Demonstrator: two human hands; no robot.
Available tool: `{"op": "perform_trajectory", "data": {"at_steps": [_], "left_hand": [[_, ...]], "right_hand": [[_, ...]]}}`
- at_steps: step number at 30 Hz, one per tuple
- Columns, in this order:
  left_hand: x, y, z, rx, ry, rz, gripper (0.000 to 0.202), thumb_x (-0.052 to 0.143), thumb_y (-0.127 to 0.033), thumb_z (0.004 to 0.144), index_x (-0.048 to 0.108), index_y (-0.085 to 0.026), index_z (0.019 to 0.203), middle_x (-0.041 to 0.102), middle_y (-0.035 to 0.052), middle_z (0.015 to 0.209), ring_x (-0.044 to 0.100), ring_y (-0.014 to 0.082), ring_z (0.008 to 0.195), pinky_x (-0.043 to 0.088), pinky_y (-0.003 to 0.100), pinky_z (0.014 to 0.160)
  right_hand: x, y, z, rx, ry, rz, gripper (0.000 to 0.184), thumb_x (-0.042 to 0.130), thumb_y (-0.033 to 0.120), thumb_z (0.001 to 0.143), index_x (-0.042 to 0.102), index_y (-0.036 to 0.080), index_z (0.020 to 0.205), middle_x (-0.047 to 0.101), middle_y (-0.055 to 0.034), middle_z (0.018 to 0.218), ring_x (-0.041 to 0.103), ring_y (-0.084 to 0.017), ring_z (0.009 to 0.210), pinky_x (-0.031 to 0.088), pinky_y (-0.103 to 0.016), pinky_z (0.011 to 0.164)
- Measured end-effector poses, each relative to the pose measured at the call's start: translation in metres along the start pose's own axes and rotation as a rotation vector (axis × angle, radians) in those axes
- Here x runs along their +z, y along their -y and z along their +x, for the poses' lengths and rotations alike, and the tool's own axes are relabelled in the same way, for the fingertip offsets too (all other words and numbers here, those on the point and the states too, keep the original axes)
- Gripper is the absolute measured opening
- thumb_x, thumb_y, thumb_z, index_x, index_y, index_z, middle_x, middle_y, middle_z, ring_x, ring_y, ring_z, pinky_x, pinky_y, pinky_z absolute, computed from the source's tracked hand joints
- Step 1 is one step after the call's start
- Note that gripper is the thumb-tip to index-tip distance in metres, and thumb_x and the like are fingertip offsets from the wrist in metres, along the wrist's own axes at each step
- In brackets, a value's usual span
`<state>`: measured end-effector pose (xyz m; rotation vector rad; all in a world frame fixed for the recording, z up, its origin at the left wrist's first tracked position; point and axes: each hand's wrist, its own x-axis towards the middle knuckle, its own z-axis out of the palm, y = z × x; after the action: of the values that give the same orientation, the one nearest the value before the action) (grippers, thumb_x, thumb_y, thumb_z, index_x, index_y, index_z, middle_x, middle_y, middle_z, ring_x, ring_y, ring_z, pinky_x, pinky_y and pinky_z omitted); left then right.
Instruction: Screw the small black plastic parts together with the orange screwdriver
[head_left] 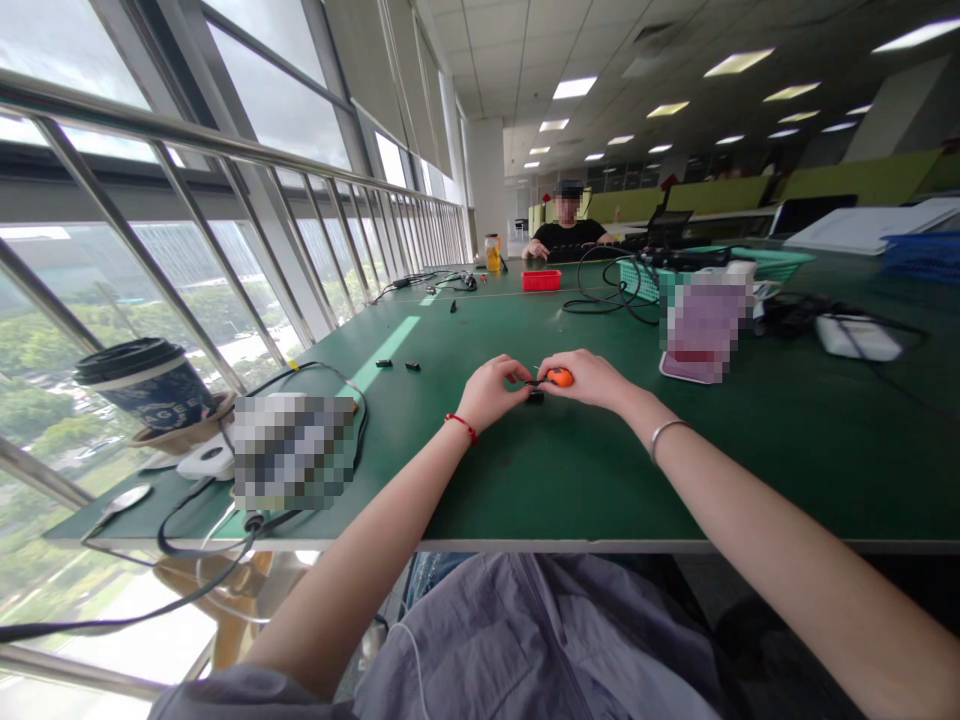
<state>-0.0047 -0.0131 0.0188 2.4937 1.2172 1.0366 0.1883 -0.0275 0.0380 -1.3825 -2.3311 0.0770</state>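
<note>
At the middle of the green table (480,480), both hands meet over a small black block (535,397). My right hand (589,378) is closed around an orange-handled screwdriver (559,377), its dark, thin end pointing left. Bent in a pinch at that dark end is my left hand (495,390), just above the block; what its fingertips hold is too small to make out. Two small black pieces, one on the left (384,363) and one on the right (412,367), lie farther off to the left.
A paper cup (154,385), a spoon (124,500) and cables sit by the railing (247,160) at left. A phone (697,335), a turquoise basket (637,280) and cables lie right. Farther back are a red tray (541,281), a jar (493,254) and a seated person (570,235).
</note>
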Motion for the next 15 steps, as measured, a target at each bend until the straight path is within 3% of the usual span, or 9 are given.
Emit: {"op": "perform_trajectory", "data": {"at_steps": [6, 12, 15], "left_hand": [[-0.003, -0.002, 0.000, -0.006, 0.000, 0.003, 0.012, 0.066, -0.027, 0.074, 0.072, -0.018, 0.080, 0.064, 0.0034, 0.087, 0.060, 0.0150, 0.081, 0.048, 0.026, 0.074], [-0.009, -0.003, -0.003, -0.029, 0.032, -0.047, 0.011, 0.067, -0.028, 0.073, 0.072, -0.019, 0.078, 0.068, 0.0039, 0.094, 0.063, 0.0169, 0.088, 0.050, 0.029, 0.086], [-0.006, -0.001, -0.005, -0.063, 0.099, -0.043, 0.010, 0.069, -0.028, 0.071, 0.073, -0.020, 0.077, 0.069, 0.0034, 0.101, 0.064, 0.0182, 0.092, 0.049, 0.032, 0.094]], "right_hand": [[-0.004, -0.003, -0.001, -0.016, -0.005, 0.042, 0.016, 0.059, 0.038, 0.079, 0.068, 0.027, 0.086, 0.071, 0.0015, 0.091, 0.061, -0.015, 0.081, 0.041, -0.026, 0.068], [-0.006, -0.017, -0.002, 0.152, -0.148, 0.025, 0.027, 0.055, 0.049, 0.080, 0.070, 0.027, 0.087, 0.071, -0.0003, 0.088, 0.062, -0.017, 0.078, 0.041, -0.027, 0.064], [-0.003, -0.027, -0.003, 0.207, -0.148, -0.012, 0.026, 0.055, 0.048, 0.080, 0.070, 0.028, 0.087, 0.071, -0.0006, 0.088, 0.062, -0.019, 0.080, 0.040, -0.028, 0.063]]}}
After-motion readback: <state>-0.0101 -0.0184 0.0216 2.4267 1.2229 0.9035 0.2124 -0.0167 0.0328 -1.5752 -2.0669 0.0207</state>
